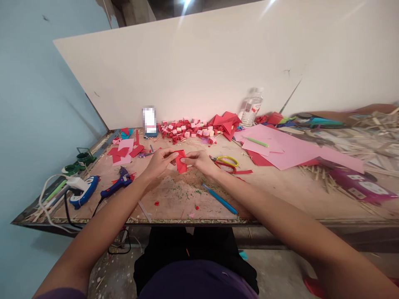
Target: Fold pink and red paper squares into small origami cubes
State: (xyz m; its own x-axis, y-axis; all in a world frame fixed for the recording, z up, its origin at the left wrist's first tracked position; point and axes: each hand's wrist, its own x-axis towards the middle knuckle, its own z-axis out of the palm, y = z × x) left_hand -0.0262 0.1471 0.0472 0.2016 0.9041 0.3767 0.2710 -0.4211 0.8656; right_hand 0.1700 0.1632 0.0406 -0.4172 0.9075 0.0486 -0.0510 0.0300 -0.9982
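A small folded piece of red paper (pixel 181 162) is held up over the middle of the table (pixel 174 203). My left hand (pixel 162 160) pinches its left edge between thumb and fingers. From the right, my right hand (pixel 199 160) grips the same paper, its thumb on the face. Just right of that hand lie yellow-and-red scissors (pixel 227 162), with a blue pen-like tool (pixel 220 199) nearer the front edge. Behind the hands is a heap of small red and pink paper pieces (pixel 187 129).
A glue gun (pixel 116 182) and a blue-and-white power strip (pixel 84 193) lie at left. A phone (pixel 150 121) stands at the back. Pink sheets (pixel 289 145), a plastic bottle (pixel 251 107) and a purple packet (pixel 361 187) are to the right.
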